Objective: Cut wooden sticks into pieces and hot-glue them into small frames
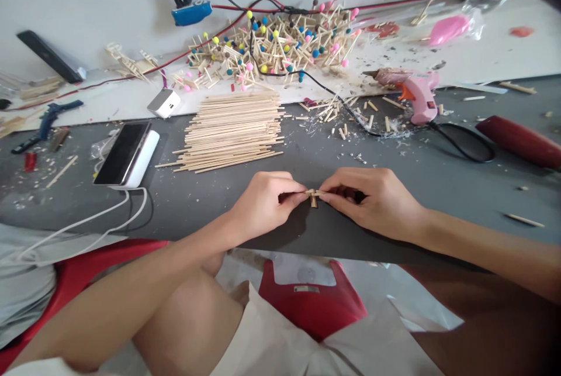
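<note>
Your two hands meet over the near edge of the desk point(205, 203); clock directions are read from the small wooden piece point(314, 196) between them, with 12 o'clock pointing away from you. This piece shows a short stick lying crosswise and a stub with darker parts pointing to 6 o'clock; whether the two are joined, you cannot tell from this view. Your left hand point(267, 203), at 9 o'clock, pinches one end of the crosswise stick between thumb and forefinger. Your right hand point(377, 197), at 3 o'clock, pinches the opposite end in the same way, its other fingers curled behind.

At 10 o'clock lies a stack of long thin sticks point(234, 130), set side by side. Toward 12 o'clock, on the white strip point(491, 51) behind the desk, is a heap of stick shapes point(280, 42) tipped with pink, yellow, blue and brown balls. Short stick scraps point(346, 129) scatter at 1 o'clock. Between 1 and 2 o'clock is a pink glue gun point(424, 95), its nozzle toward 9 o'clock, with a black cord point(467, 157) looping from the handle. Between 9 and 10 o'clock, a phone point(123, 152) rests on a white block point(144, 159). A red stool point(311, 306) shows below the desk at 6 o'clock.
</note>
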Tool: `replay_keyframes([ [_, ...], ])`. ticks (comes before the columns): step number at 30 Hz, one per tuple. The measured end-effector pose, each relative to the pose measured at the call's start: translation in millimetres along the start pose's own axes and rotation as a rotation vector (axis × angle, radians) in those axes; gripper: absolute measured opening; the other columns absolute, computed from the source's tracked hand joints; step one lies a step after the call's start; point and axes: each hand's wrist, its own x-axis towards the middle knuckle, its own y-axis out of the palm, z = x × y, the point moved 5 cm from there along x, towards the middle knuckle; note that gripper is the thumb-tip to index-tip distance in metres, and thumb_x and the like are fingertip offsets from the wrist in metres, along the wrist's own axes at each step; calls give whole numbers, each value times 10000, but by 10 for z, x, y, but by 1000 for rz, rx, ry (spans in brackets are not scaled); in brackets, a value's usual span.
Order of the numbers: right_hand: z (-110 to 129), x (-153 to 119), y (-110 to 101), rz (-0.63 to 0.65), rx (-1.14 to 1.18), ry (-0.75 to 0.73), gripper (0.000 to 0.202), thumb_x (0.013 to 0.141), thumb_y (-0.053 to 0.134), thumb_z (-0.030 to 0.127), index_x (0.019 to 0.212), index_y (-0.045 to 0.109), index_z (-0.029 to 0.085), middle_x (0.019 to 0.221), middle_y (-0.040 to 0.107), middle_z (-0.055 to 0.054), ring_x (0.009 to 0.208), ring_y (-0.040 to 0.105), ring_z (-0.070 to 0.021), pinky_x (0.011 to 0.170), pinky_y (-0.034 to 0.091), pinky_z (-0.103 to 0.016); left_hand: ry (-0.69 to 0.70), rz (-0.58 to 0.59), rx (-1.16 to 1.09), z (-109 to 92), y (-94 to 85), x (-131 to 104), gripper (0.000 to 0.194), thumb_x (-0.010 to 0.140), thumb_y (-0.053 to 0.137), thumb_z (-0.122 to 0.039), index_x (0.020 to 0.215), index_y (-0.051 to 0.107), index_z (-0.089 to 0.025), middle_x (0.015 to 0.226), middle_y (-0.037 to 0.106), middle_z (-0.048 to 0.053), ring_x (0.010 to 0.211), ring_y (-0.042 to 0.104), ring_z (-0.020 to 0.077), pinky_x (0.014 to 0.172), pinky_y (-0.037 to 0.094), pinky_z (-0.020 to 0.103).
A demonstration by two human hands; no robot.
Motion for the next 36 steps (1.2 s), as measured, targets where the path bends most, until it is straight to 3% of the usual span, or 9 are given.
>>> replay_keyframes([
  [18, 11, 2, -4, 6, 1, 0, 107, 908, 605, 248, 881, 703, 214, 759, 674, -10, 620, 574, -110, 583, 453, -232, 5, -23, -12, -12, -19, -1, 211, 934, 596, -242, 875, 791, -189, 689, 655, 23, 584, 552, 94, 561, 392, 212],
  [36, -8, 5, 5, 16, 1, 23, 110, 914, 603, 277, 875, 693, 226, 762, 679, -5, 614, 581, -120, 580, 454, -249, 6, -15, -10, -17, -20, -8, 206, 932, 597, -217, 886, 797, -203, 690, 654, 18, 589, 558, 94, 567, 395, 211],
])
